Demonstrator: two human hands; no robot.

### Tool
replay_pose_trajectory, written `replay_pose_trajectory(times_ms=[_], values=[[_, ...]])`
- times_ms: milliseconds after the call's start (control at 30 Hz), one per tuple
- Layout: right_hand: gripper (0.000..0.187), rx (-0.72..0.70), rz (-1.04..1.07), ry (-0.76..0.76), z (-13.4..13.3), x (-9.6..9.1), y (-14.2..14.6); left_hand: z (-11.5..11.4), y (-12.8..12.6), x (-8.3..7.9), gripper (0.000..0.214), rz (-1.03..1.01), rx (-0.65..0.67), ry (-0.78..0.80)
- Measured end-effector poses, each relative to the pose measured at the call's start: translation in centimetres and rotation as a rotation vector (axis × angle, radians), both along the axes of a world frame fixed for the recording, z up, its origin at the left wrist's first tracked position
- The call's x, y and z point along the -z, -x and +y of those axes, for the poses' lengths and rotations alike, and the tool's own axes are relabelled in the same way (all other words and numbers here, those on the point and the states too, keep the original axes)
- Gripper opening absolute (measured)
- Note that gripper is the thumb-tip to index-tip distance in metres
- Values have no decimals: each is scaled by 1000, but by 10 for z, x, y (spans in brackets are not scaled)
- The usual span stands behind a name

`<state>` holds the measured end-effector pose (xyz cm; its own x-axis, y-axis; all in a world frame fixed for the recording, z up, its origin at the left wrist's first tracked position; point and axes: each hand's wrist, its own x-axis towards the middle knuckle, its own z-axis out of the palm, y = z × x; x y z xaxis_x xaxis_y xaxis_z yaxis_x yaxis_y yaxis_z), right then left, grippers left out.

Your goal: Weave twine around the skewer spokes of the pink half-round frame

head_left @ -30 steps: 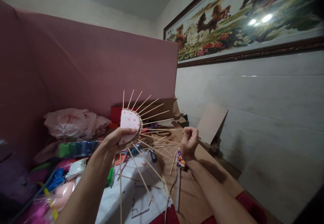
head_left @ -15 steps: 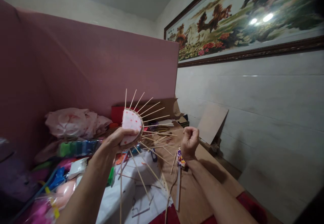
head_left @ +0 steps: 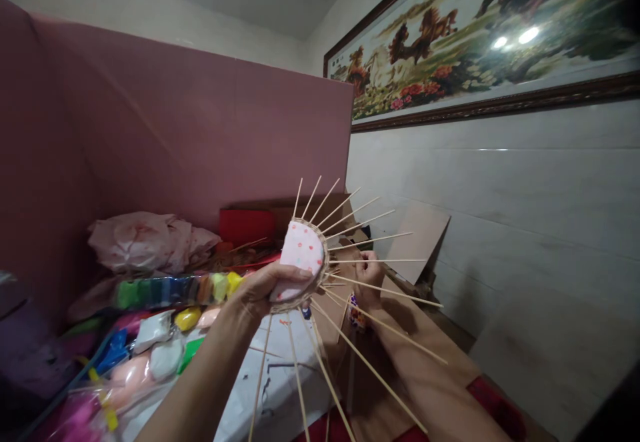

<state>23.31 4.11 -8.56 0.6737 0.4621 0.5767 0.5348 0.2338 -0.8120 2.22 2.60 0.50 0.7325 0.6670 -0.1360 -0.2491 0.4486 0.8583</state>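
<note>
My left hand (head_left: 270,285) grips a half-round woven base (head_left: 301,252), thumb on its front. White cloth with red dots covers the face, and a brown woven rim runs round the curve. Long thin wooden sticks (head_left: 383,290) fan out from that rim to the top, right and bottom. Behind the sticks on the right, my right hand (head_left: 369,270) is closed with its fingers pinched together. Whatever those fingers hold, if anything, is too small to make out. A small purple, orange and white patterned object (head_left: 356,315) lies by my right wrist.
Bagged, brightly coloured soft lumps (head_left: 160,359) crowd the left, with a pink-white cloth bundle (head_left: 150,241) behind. White paper (head_left: 250,389) and brown cardboard (head_left: 415,335) cover the table. A pink panel (head_left: 200,129) stands at the back; a board (head_left: 417,242) leans on the right wall.
My left hand has carried the woven base to the right, so its sticks now cross in front of my right hand and forearm. My right hand stays closed, in nearly the same place.
</note>
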Motion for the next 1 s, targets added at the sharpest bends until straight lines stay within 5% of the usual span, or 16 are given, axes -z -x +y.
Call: replay_pose_trajectory(times_ms=[367,500,1000], values=[[29,-49,-37,117,-9,-4,12,-26,-19,-6,21,-141,-33,64],[28,-73,-51,100,-12,-5,16,-28,-21,-9,12,-60,-127,130],[21,-81,-106,195,-5,2,17,-30,-21,-1,11,10,-80,85]])
